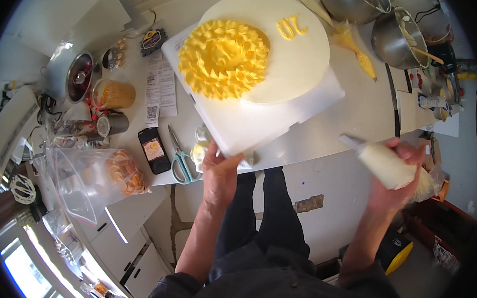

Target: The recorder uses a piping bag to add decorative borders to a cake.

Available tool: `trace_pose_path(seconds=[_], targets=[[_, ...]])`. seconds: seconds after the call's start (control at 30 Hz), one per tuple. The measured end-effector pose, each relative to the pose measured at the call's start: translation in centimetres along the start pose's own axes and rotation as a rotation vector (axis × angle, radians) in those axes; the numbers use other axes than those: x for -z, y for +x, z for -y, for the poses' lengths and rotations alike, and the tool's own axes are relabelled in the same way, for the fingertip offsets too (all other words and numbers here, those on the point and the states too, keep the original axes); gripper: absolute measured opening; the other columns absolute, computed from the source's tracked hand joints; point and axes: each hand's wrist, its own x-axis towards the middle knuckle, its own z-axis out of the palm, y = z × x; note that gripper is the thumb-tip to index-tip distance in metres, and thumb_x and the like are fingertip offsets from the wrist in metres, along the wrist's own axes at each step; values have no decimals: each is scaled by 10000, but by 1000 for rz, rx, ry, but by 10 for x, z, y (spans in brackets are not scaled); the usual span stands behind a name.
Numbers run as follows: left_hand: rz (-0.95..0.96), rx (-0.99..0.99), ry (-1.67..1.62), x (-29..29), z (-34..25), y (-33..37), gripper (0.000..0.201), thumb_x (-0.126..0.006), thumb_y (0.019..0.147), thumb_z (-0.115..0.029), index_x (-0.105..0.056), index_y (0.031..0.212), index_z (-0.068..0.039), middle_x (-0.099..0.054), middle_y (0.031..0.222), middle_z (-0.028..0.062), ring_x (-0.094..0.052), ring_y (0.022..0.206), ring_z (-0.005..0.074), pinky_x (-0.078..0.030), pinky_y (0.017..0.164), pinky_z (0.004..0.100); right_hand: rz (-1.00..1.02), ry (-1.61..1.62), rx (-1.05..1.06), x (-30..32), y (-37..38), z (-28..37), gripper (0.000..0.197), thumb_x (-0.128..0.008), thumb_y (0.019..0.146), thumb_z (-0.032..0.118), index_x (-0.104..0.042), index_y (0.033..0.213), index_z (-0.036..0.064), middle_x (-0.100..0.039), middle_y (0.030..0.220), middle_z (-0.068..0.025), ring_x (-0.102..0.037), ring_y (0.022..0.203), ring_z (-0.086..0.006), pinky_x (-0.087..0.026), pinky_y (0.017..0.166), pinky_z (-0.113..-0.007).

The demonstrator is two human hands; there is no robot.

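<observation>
A round white cake [293, 58] sits on a square white foam board [280, 113] on the table. A large ruffled flower of yellow cream [222, 60] covers its left part, and short yellow piped strokes [291, 28] mark its upper right. My left hand [221, 172] is closed on the board's near corner, thumb along the edge. Off to the right, beyond the table's front edge, my right hand [401, 172] wraps round a piping bag [387, 164] of pale cream. The bag's metal tip points up and left, apart from the cake.
Teal-handled scissors [180, 162], a phone [154, 150] and a bag of dried orange slices [122, 172] lie left. Paper slips [160, 88] rest beside the board. Right are a yellow piping bag [357, 51], a long dark spatula [393, 98] and steel bowls [401, 38].
</observation>
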Motion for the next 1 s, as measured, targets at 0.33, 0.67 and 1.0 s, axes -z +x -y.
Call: trace_pose_path(seconds=[0.33,0.67,1.0], targets=[[63,91,75,-42,30,-2,511,-600,883,56,-480,1378,14,-659,1239,159,-596,1177,213,-413,1046,343,562,-325,66,-16,-12,-62,572,-121,1104,448,-361,696,129,-400,617,-35,-382,602,-186,-457,800,-426],[-60,92,205,-20,19,-12,438,-598,986,-72,-455,1391,15,-706,1103,126,-655,1033,189,-486,957,337,466,-253,-149,-9,-12,-70,546,-169,1110,439,-358,694,140,-370,643,-11,-319,593,-162,-422,738,-381],[-331,-776,1489,27,-5,-24,299,-680,843,-3,-671,1142,-11,-667,1032,139,-635,925,315,-527,831,407,-128,-619,-706,104,57,-69,394,-498,1042,435,-544,795,131,-532,712,-14,-572,645,-183,-504,706,-377]])
